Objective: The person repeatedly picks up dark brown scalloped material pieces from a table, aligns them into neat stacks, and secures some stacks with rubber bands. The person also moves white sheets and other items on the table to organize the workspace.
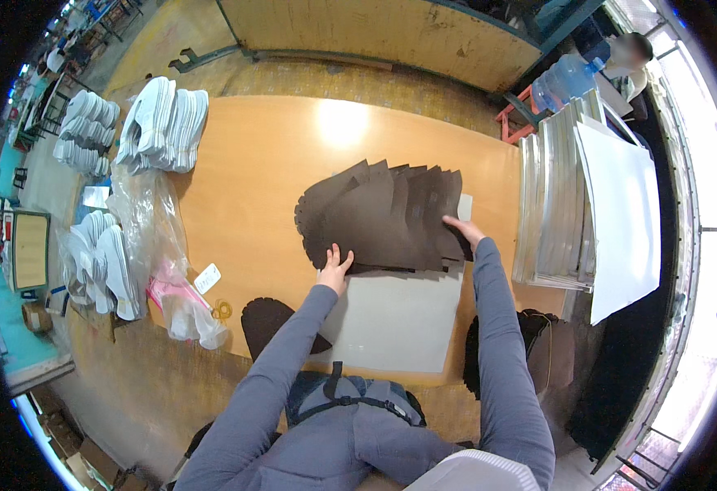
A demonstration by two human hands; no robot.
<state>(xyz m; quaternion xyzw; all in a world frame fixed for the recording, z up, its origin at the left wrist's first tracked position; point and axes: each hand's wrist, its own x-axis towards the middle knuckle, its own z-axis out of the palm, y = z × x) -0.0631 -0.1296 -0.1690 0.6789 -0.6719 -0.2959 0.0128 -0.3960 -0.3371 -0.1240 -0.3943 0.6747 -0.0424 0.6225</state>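
1. Table [244, 196]: open lane left of brown sheets [375, 217], out to plastic bag [141, 204] and white stack [162, 127].
2. Far side: bare tabletop behind the sheets.
3. Right: narrow gap, then tall board stack [559, 204] blocks.
4. Near: left hand [335, 272] and right hand [466, 231] at sheets' edges; room between forearms [293, 335], above pale sheet [395, 319].

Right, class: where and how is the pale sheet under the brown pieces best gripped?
Probably the near edge, from the person's side, thumb above and fingers beneath: the pale sheet lies flat, that edge uncovered, while fanned brown pieces cover much of its farther part.
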